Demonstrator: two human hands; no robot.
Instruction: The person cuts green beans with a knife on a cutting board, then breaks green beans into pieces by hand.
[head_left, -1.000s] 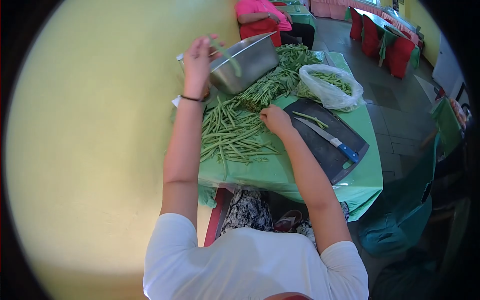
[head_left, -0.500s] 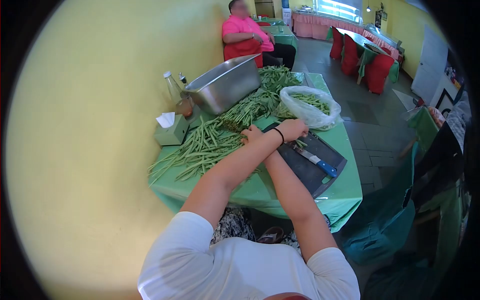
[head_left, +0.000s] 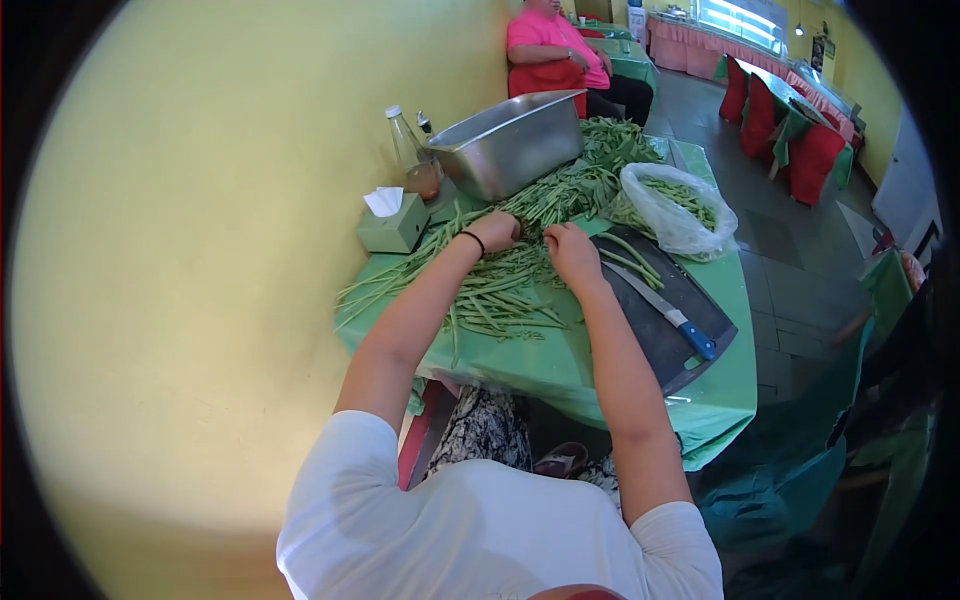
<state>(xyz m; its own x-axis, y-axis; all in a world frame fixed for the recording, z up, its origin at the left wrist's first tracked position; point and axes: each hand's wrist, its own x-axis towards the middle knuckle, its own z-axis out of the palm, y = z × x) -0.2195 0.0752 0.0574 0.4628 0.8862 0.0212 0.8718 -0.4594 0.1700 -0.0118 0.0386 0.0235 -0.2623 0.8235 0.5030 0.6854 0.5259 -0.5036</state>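
My left hand (head_left: 497, 231), a black band at its wrist, is over the heap of green beans (head_left: 490, 300) with its fingers curled down; what they grip is hidden. Just to its right, my right hand (head_left: 573, 254) is closed in a pinch at the beans' edge, near the leafy greens (head_left: 545, 200). I cannot make out what its fingertips hold. Several long beans (head_left: 632, 260) lie on the dark cutting board (head_left: 655, 335). Beside them on the board rests a knife with a blue handle (head_left: 697, 340).
A deep steel pan (head_left: 515, 145) stands behind the heap. To the right is a plastic bag (head_left: 690, 235) of beans. Along the wall are a tissue box (head_left: 393, 228) and a glass bottle (head_left: 408, 145). A person in pink (head_left: 545, 40) sits beyond the green-covered table (head_left: 715, 410).
My arms have uncrossed: my left hand has moved left from the board to the beans, my right hand rightwards from the heap. Long beans now show on the board. The view has shifted.
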